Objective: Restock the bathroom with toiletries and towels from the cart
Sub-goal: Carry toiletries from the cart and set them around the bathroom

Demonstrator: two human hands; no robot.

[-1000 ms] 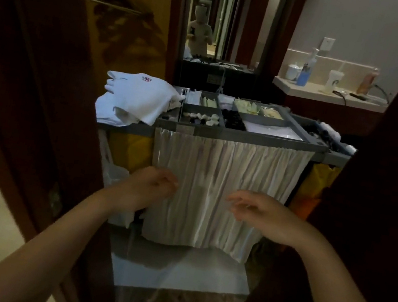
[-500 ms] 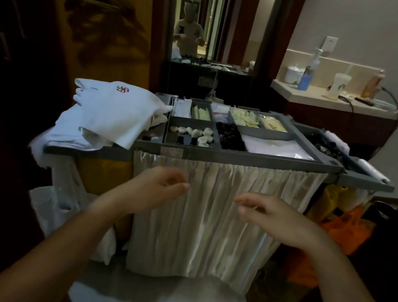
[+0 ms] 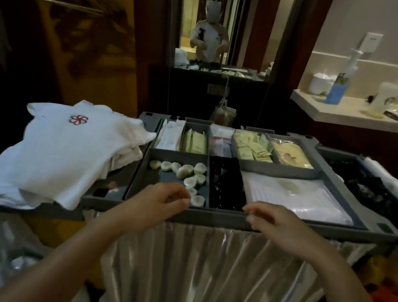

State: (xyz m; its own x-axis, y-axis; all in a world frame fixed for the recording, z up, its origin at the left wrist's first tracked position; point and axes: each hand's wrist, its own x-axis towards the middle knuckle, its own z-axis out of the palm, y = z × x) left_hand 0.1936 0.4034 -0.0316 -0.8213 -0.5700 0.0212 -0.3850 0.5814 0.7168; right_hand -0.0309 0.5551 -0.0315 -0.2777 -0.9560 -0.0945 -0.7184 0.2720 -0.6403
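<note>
The grey cart tray (image 3: pixel 207 217) stands right in front of me, split into compartments. White folded towels (image 3: pixel 59 152) with a red logo lie on its left end. Small round white soaps (image 3: pixel 188 173) fill the near left compartment, yellow sachets (image 3: pixel 251 149) and white packets (image 3: pixel 170 136) the far ones, and clear plastic bags (image 3: pixel 293 196) the near right one. My left hand (image 3: pixel 156 203) and my right hand (image 3: pixel 276 221) hover at the tray's front rim with fingers loosely curled, holding nothing.
A white pleated curtain (image 3: pixel 209 280) hangs below the tray. A counter (image 3: pixel 358 117) at the back right carries a blue bottle (image 3: pixel 339 87), a cup (image 3: pixel 385 99) and cables. A mirror (image 3: pixel 213 17) stands behind the cart, dark wooden panels on the left.
Both hands have risen from the curtain to the tray's front rim, and the view has come closer to the cart and looks down onto the tray.
</note>
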